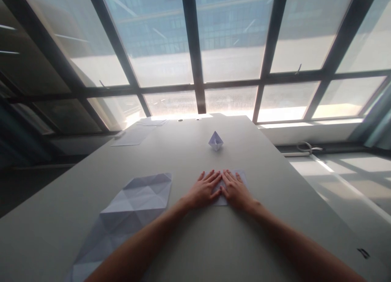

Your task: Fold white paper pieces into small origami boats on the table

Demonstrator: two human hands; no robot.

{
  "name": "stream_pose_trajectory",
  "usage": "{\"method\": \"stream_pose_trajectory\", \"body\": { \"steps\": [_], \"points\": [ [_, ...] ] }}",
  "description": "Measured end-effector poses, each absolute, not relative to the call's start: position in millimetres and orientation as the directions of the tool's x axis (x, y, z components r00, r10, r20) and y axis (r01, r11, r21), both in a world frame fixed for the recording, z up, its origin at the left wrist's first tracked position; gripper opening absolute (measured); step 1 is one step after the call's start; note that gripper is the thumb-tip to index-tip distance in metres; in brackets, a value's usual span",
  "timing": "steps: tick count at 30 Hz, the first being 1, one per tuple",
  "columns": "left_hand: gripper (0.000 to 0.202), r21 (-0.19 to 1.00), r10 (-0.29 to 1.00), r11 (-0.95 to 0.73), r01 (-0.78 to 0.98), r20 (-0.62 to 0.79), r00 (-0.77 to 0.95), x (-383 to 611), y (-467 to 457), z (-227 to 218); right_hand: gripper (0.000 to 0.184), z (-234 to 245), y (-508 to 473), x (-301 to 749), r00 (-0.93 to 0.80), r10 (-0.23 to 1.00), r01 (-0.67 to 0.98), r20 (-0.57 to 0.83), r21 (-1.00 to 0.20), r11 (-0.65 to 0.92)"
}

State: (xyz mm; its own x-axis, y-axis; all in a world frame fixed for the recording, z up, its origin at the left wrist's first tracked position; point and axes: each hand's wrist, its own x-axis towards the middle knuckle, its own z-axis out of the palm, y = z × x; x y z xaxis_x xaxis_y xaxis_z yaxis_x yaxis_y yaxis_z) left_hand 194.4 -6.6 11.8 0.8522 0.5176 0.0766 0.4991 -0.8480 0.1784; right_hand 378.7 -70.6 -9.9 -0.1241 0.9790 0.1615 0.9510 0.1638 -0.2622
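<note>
A folded sheet of white paper [222,201] lies flat on the table, mostly covered by my hands. My left hand [205,188] rests on its left part, palm down with the fingers stretched out. On the right part lies my right hand [236,190], also flat with fingers extended. The fingertips of both hands almost meet over the paper's middle. Beyond them stands a small folded paper boat [216,141]. To the left, partly behind my left forearm, is a larger creased sheet of paper [134,198].
The white table [183,155] stretches toward the windows [229,37]. Several flat sheets of paper [134,135] lie at its far left. A small dark object [363,253] is near the right edge. A coiled cable [304,146] lies beyond the table on the right.
</note>
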Motion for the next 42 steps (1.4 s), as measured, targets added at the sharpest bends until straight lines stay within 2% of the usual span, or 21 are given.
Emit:
{"method": "stream_pose_trajectory", "body": {
  "steps": [9,16,20,27,42],
  "points": [
    [0.063,0.143,0.572,-0.816,0.56,0.065,0.818,205,-15,3,0.063,-11,-72,375,-0.148,0.979,0.948,0.139,-0.261,0.18],
    [0.062,0.132,0.596,-0.801,0.584,0.069,0.8,203,-16,4,0.06,-11,-73,375,-0.05,0.993,0.961,0.106,-0.267,0.077],
    [0.062,0.146,0.596,-0.8,0.582,0.073,0.8,202,-16,7,0.059,-10,-71,378,0.007,0.995,0.963,0.1,-0.269,0.02],
    [0.058,0.21,0.579,-0.805,0.555,0.074,0.812,195,-22,11,0.054,-7,-81,387,0.021,0.991,0.949,0.134,-0.315,0.022],
    [0.059,0.22,0.574,-0.808,0.546,0.089,0.814,185,-34,4,0.053,-4,-102,378,0.06,0.993,0.943,0.1,-0.331,-0.023]
  ]
}}
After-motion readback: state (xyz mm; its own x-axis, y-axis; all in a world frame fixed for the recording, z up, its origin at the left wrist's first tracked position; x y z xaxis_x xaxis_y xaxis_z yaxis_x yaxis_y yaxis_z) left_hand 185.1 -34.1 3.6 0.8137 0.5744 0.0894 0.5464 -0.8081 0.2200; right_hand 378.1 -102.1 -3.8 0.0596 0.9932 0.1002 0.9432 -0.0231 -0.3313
